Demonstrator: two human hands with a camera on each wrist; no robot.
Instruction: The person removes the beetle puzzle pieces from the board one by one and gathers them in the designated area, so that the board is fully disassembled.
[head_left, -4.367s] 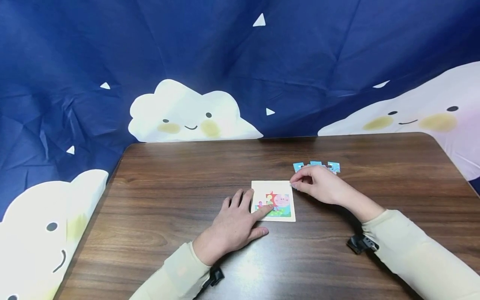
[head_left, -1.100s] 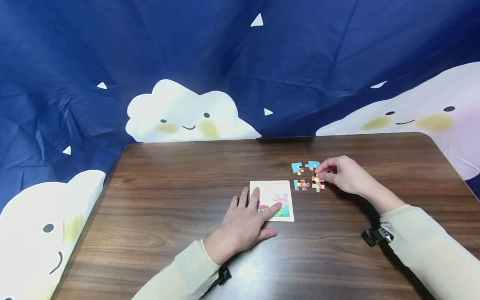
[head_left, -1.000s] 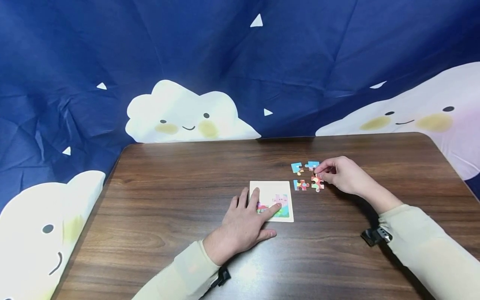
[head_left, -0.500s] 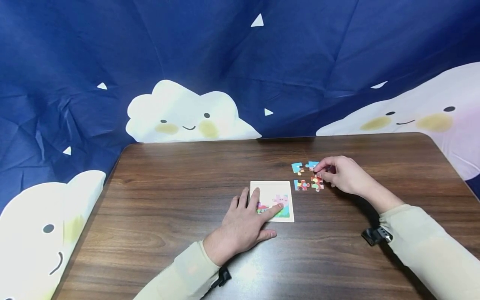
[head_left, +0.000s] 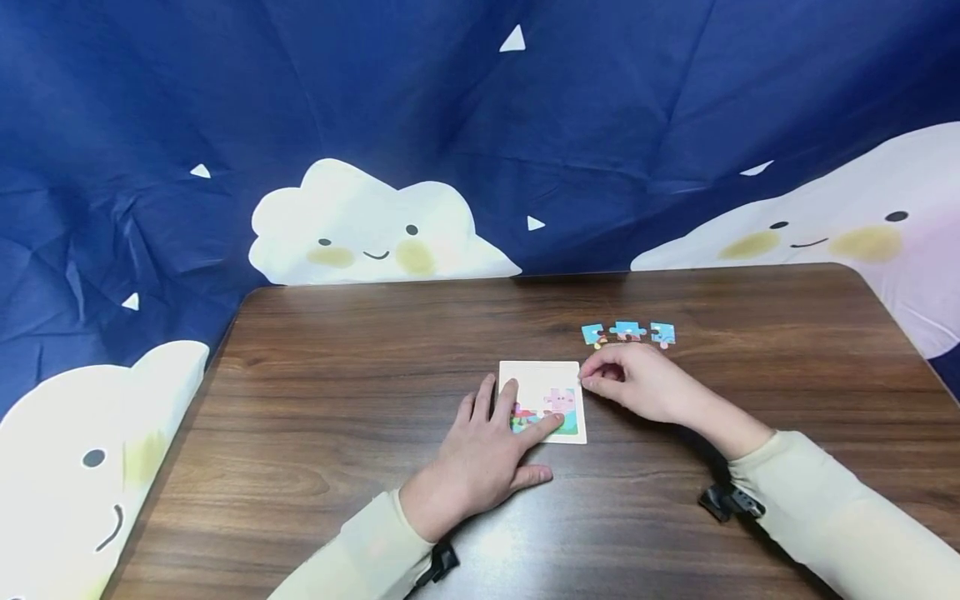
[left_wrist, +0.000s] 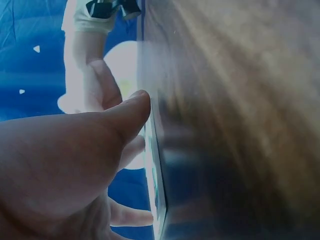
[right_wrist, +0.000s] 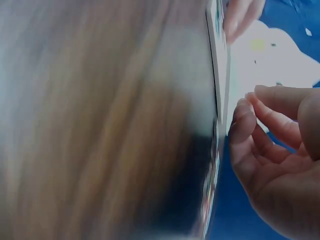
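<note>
A square puzzle board [head_left: 527, 372] with a pale frame lies on the wooden table. My left hand [head_left: 480, 454] rests flat across its left side with fingers spread, the index finger over the lower pieces. A pink pig-face puzzle piece [head_left: 557, 399] shows in the board, with green and blue pieces below it. At the board's upper right corner is my right hand [head_left: 641, 383], its thumb and index tips close together. No piece shows between these fingertips [right_wrist: 244, 117] in the right wrist view. Behind this hand lie a left blue puzzle piece [head_left: 592, 334], a middle one [head_left: 628, 328] and a right one [head_left: 663, 333].
The brown wooden table [head_left: 360, 358] reaches back to a dark blue curtain [head_left: 600, 100] printed with smiling clouds. Black wrist cameras [head_left: 726, 502] sit under both sleeves. The table just behind the right hand is hidden.
My right hand has moved left from the loose red pieces to the board's corner, now covering where they lay. A red piece beside the pig face left the board earlier. My left hand stays nearly still.
</note>
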